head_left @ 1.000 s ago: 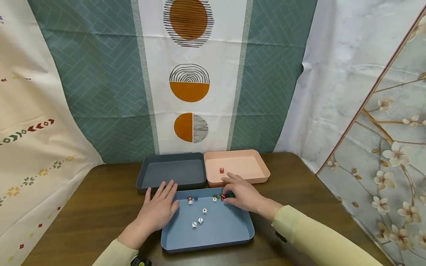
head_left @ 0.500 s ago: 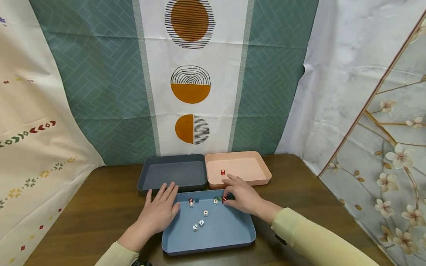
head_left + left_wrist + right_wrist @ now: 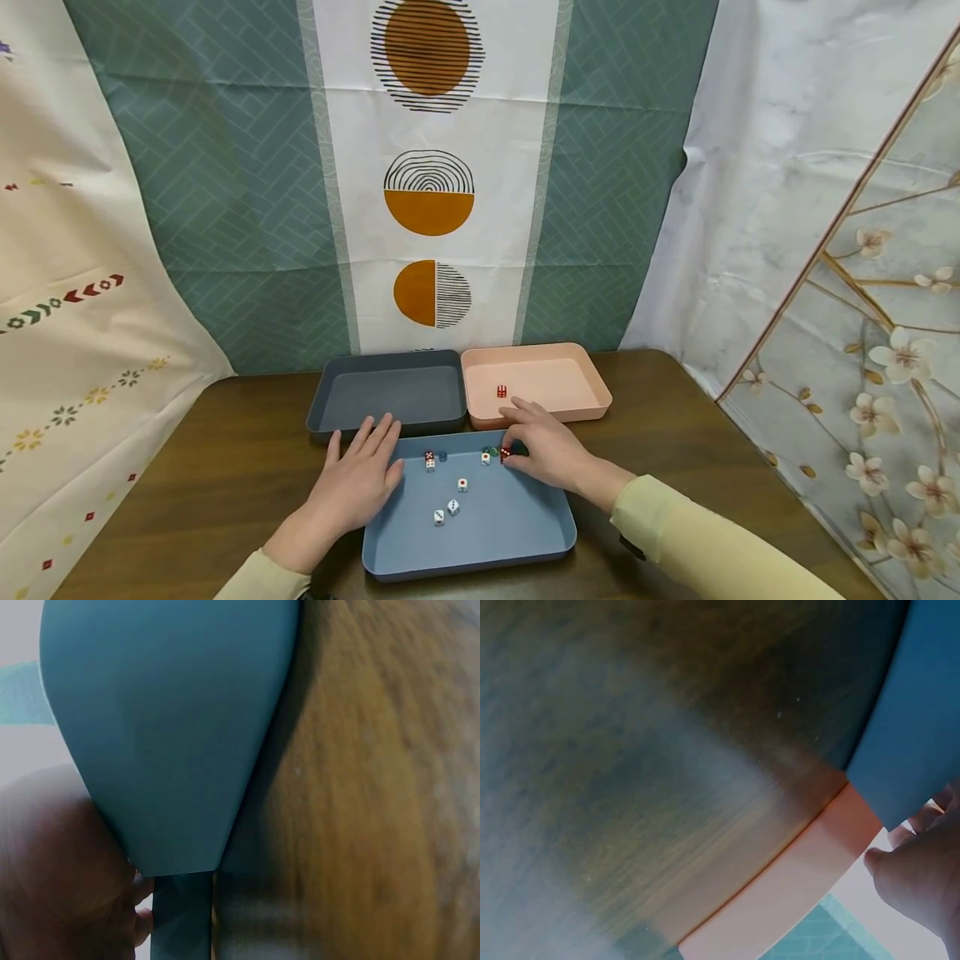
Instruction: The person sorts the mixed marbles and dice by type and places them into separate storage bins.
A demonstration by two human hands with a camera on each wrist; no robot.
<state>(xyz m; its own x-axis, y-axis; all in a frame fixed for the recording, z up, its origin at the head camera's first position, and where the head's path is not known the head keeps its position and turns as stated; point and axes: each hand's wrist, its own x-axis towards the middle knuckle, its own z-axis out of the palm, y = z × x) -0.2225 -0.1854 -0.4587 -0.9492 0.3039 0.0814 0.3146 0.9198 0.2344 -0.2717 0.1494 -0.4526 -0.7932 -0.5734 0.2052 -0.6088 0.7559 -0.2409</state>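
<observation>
While the straight, spread fingers of my left hand lie at the left rim of the shallow blue rectangular tray, my right hand reaches over its far right part, thumb and index finger pinching a small red die with white dots. It sits inside near the far wall, beside a white die and a small green piece too tiny to make out. Behind, on the brown wooden tabletop, stand a dark grey rectangular tray and a pale pink rectangular tray holding another red die.
</observation>
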